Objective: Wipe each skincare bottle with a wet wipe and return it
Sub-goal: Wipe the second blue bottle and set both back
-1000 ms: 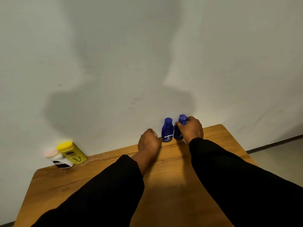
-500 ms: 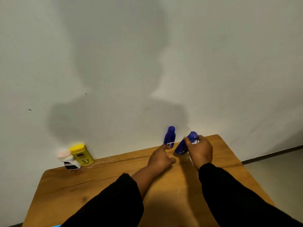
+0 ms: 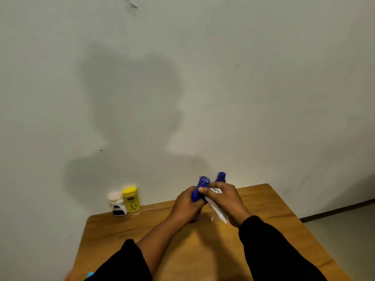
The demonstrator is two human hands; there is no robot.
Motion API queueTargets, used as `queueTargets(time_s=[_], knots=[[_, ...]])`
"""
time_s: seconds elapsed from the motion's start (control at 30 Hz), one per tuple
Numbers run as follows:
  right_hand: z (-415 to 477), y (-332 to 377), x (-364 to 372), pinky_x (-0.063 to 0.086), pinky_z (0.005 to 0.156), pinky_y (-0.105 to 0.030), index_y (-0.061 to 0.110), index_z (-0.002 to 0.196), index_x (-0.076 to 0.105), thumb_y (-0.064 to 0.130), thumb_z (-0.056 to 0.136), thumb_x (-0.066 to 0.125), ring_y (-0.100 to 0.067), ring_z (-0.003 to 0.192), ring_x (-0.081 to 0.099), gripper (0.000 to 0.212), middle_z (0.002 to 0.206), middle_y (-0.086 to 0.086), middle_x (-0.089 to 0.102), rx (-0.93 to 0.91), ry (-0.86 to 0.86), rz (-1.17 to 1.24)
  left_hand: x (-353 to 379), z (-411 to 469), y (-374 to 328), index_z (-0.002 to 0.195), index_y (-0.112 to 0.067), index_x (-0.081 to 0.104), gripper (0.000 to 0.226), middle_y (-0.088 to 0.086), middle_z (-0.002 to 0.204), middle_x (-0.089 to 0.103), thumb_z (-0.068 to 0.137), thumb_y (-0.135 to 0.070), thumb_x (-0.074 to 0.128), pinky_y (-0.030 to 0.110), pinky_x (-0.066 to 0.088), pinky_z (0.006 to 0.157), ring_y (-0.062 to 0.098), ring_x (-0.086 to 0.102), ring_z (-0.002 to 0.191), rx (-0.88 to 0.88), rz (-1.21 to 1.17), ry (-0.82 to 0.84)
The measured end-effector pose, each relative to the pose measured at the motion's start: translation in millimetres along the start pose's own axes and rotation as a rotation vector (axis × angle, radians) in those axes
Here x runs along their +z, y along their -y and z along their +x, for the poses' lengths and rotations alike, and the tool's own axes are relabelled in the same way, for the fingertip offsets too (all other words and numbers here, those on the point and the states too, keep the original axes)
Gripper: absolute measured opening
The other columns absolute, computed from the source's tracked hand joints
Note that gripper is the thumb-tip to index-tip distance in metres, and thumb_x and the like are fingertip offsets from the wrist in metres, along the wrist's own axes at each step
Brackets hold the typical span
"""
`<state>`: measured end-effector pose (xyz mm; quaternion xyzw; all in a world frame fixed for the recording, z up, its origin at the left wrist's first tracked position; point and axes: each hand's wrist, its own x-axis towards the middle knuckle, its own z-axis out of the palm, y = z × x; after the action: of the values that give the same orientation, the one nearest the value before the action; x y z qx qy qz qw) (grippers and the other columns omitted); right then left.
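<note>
Now that the blue bottle has come up off the table into the left hand — fingers wrapped round its body — wiping can begin. Right hand pinches the white wet wipe against it. Ribbed cap, glossy, held above the table's far edge.

1. Blue bottle, tilted on the table in the right hand half a second ago, is now lifted, upright, gripped by the left hand.
2. Right hand now presses the white wet wipe against the bottle's side.
3. Second blue bottle now shows behind the right hand.
</note>
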<state>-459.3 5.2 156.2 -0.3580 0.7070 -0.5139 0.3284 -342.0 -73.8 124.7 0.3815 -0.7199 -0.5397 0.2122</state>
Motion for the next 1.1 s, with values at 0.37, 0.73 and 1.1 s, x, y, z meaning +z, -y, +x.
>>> queueTargets(time_s=[0.37, 0.73, 1.1], knots=[[-31, 114, 58, 0.056, 0.073, -0.034, 0.004, 0.11, 0.065, 0.001, 0.089, 0.055, -0.028, 0.086, 0.066, 0.024, 0.099, -0.016, 0.071, 0.097, 0.336, 0.25, -131, -68, -55, 0.107, -0.025, 0.059, 0.022, 0.004, 0.087, 0.067, 0.088, -0.028, 0.068, 0.035, 0.056, 0.069, 0.024, 0.063, 0.076, 0.184, -0.073, -0.287], [-41, 173, 84, 0.058, 0.087, -0.047, 0.02, 0.12, 0.063, -0.002, 0.085, 0.065, -0.033, 0.105, 0.064, 0.041, 0.117, -0.01, 0.067, -0.111, 0.221, 0.546, -174, -95, -90, 0.107, -0.017, 0.056, 0.031, 0.014, 0.095, 0.072, 0.083, -0.031, 0.072, 0.044, 0.061, 0.073, 0.034, 0.071, 0.078, 0.044, -0.595, -0.396], [-50, 189, 66, 0.056, 0.089, -0.049, 0.009, 0.124, 0.059, 0.023, 0.091, 0.066, -0.036, 0.105, 0.068, 0.036, 0.115, -0.017, 0.071, 0.034, 0.414, 0.635, -185, -106, -130, 0.117, -0.015, 0.056, 0.043, 0.011, 0.102, 0.069, 0.079, -0.013, 0.077, 0.033, 0.057, 0.065, 0.03, 0.069, 0.086, 0.195, -0.446, -0.417]])
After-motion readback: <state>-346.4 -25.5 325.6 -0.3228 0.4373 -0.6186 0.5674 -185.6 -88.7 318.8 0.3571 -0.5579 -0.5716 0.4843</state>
